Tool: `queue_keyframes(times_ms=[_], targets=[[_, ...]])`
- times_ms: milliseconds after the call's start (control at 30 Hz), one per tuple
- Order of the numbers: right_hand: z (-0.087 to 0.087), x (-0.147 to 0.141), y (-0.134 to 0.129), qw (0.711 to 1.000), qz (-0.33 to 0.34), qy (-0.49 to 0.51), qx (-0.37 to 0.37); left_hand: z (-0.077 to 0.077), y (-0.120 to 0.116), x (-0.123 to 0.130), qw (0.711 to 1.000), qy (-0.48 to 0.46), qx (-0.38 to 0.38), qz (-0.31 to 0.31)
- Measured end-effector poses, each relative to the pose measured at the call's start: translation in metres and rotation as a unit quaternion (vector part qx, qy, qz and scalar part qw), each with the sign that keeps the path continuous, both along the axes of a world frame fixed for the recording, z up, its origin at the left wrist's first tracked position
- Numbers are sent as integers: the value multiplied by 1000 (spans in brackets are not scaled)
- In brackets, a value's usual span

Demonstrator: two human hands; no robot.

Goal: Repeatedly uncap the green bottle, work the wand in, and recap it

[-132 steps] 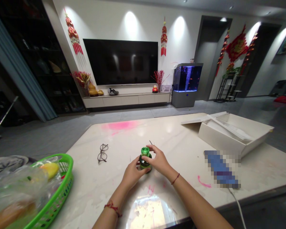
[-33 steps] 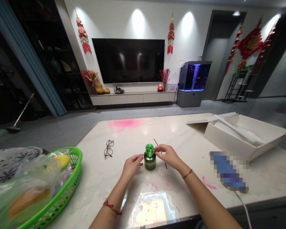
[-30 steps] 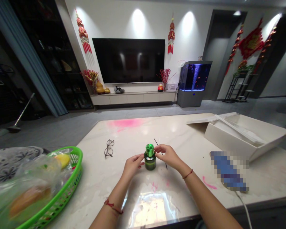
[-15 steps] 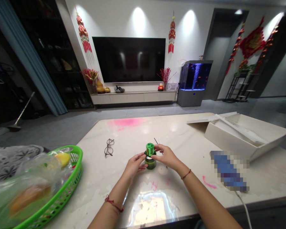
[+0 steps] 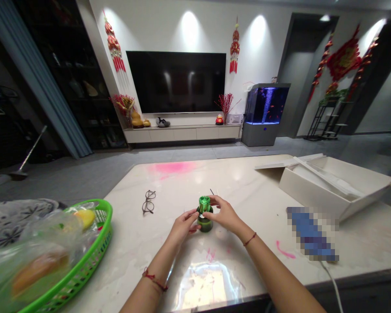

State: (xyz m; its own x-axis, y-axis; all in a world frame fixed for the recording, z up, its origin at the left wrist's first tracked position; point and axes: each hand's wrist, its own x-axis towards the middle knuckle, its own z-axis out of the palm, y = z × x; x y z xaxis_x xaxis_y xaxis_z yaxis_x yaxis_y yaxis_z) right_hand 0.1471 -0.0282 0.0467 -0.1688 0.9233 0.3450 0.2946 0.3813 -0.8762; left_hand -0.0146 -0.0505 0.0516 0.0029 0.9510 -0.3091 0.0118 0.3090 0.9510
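A small dark green jar (image 5: 205, 225) stands upright on the white table in front of me. On it sits a shiny, ridged metallic-green top (image 5: 204, 202). My left hand (image 5: 184, 225) is closed round the jar's left side, thumb and fingers against it. From the right, my right hand (image 5: 226, 214) pinches the upper part, with the thumb in front and the fingers curled behind the green top. Part of the jar's neck is hidden by my fingertips. A thin dark stick (image 5: 211, 191) lies just behind my right hand, partly covered by it.
Eyeglasses (image 5: 148, 202) lie left of the jar. A green basket (image 5: 106, 234) with bagged food stands at the left edge. To the right are an open white box (image 5: 316, 193) and a blurred-out blue object (image 5: 313, 234) with a white cable (image 5: 333, 278). Pink stains (image 5: 172, 167) mark the tabletop (image 5: 124, 252).
My right hand has turned slightly, its wrist shifting a little left, and the ridged green top looks rotated. My left hand and the jar stay almost in place.
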Motion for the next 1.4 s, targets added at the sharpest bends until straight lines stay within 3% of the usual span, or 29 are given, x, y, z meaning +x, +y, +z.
queue_keyframes(times_ms=[233, 633, 833, 1400], targets=[[4, -4, -4, 999, -32, -14, -13, 2, 0, -2, 1000, -6, -1, -12], [0, 9, 2, 996, 62, 60, -36, -1, 3, -4, 1000, 10, 4, -20], [5, 4, -2, 999, 45, 9, -5, -1, 3, -4, 1000, 7, 4, -17], [-1, -9, -3, 1000, -2, 30, -5, -1, 2, -5, 1000, -4, 4, -16]])
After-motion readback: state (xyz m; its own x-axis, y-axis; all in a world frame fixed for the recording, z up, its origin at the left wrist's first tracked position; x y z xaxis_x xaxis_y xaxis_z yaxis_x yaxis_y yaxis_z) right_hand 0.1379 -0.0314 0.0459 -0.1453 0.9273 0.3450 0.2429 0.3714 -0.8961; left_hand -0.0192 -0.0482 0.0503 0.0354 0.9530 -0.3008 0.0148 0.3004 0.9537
